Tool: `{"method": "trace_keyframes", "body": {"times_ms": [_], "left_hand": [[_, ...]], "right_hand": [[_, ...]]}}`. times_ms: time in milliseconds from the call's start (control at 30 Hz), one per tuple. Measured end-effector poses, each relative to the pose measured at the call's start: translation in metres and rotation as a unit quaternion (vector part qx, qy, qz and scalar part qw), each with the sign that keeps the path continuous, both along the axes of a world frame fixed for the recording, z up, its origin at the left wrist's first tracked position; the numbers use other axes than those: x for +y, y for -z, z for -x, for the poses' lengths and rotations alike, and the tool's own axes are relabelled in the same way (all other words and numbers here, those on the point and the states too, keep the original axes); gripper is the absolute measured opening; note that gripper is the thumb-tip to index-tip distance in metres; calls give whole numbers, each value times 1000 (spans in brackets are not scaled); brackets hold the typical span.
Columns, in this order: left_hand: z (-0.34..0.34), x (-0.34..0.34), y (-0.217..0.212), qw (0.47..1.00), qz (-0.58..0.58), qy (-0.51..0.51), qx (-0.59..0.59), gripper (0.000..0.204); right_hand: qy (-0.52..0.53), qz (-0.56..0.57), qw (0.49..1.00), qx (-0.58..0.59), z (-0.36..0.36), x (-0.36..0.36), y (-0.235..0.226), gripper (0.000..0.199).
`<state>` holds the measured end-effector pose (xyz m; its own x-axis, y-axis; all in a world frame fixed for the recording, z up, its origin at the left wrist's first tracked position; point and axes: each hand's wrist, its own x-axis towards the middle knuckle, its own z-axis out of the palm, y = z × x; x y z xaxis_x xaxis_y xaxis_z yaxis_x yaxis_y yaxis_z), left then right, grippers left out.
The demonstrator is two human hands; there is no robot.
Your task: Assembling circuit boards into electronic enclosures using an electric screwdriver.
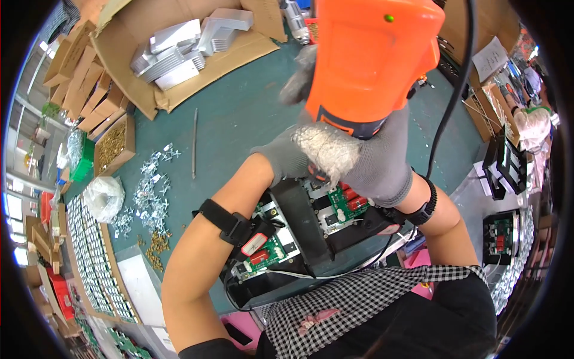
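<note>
My gloved right hand [382, 164] is closed around the lower end of an orange corded power drill [373, 66], which points down over a black housing [302, 221]. My gloved left hand [278, 157] sits beside it at the housing's far side, its fingers mostly hidden behind the right hand and drill. Worn grey glove fingers [298, 78] show left of the drill; which hand they belong to I cannot tell. In the housing lie a left green circuit board [274, 245] and a right one [342, 208], both with red cylindrical parts. The drill's tip is hidden.
A cardboard box [149, 102] holds silver metal brackets. Small metal parts [152, 191] and brass screws [158, 244] lie loose at left, near a plastic bag [104, 197] and a board panel [98, 257]. A thin rod [195, 143] rests on the table. A black cable [454, 96] hangs at right.
</note>
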<state>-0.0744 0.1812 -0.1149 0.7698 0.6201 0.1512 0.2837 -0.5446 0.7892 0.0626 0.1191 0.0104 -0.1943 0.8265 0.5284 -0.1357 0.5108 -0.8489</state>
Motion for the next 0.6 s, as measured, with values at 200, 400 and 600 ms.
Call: {"method": "trace_keyframes", "body": {"times_ms": [200, 400, 600], "left_hand": [[76, -61, -85, 963, -139, -212, 95, 44], [208, -197, -66, 837, 109, -467, 265, 25], [212, -244, 12, 786, 84, -583, 187, 25]], "right_hand": [[2, -5, 996, -84, -19, -4, 5, 50], [61, -130, 985, -99, -59, 3, 23, 40], [41, -55, 997, 26, -49, -2, 19, 56]]}}
